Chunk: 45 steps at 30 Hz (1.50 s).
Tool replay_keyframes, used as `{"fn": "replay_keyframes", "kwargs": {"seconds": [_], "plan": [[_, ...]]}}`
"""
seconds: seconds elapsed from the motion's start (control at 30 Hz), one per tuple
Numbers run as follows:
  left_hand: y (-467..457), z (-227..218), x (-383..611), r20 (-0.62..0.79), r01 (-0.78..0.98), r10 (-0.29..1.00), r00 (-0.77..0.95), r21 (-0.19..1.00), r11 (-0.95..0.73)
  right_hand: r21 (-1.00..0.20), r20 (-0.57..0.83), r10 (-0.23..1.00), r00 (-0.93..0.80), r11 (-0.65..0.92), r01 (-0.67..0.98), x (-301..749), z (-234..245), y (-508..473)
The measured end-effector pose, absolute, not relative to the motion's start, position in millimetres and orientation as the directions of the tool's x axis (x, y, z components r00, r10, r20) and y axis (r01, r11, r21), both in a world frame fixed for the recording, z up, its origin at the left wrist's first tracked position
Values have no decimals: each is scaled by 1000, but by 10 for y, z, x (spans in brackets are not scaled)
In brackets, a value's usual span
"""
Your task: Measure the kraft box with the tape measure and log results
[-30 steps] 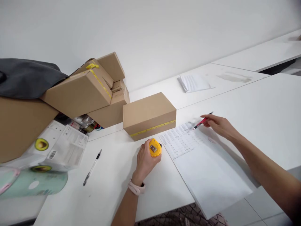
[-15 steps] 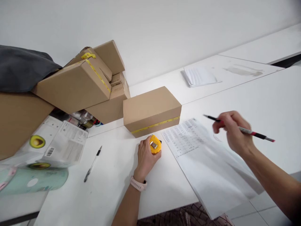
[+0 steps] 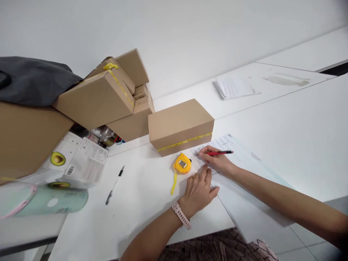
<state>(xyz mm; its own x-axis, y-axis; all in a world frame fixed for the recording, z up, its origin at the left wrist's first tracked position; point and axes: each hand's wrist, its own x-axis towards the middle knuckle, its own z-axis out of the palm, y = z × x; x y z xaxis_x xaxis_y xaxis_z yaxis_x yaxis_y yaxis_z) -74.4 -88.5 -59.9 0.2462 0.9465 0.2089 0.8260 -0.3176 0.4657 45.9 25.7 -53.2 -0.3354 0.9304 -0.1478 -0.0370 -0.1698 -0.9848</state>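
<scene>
My right hand is closed on a red and black pen, its tip end down at the printed sheet. Flat at the sheet's left edge lies my left hand, fingers stretched out and holding nothing; a pink band circles that wrist. Just beyond it a yellow tape measure rests on the table, its strap trailing toward me. Behind the tape measure stands a closed cardboard box with a yellow measuring strip along its front side.
Several cardboard boxes are piled at the left under dark cloth. Nearby sit a carton with avocado pictures and a mint-green container. A black-capped pen lies left of centre. A stack of papers is farther back.
My left hand has let go of the tape measure and moved right onto the sheet's edge. My right hand has come left and down to the sheet with the pen.
</scene>
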Motion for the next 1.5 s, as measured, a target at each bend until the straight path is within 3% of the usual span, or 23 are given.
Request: {"fn": "replay_keyframes", "kwargs": {"seconds": [0.13, 0.23, 0.4, 0.5, 0.6, 0.9, 1.5], "plan": [[-844, -610, -786, 116, 849, 964, 241, 456, -267, -996, -35, 921, -389, 2, 94, 498, -673, 241], [-823, -578, -798, 29, 895, 962, 272, 360, -264, -963, 21, 920, -392, 123, 239, 533, -692, 230], [-819, -496, -762, -119, 945, 954, 274, 217, -245, -979, 37, 933, -359, 105, 173, 509, -734, 261], [-817, -444, -753, -173, 951, 946, 275, 194, -241, -985, 21, 948, -318, 74, 156, 499, -765, 292], [-811, -423, -754, -211, 950, 937, 277, 205, -234, -962, 67, 955, -289, 139, 237, 507, -767, 302], [-781, -425, -764, -238, 942, 930, 279, 257, -217, -951, 88, 942, -324, 176, 253, 496, -785, 304], [-784, -485, -745, -167, 950, 938, 303, 126, -284, -943, 128, 937, -326, 217, 254, 498, -733, 290]]}}
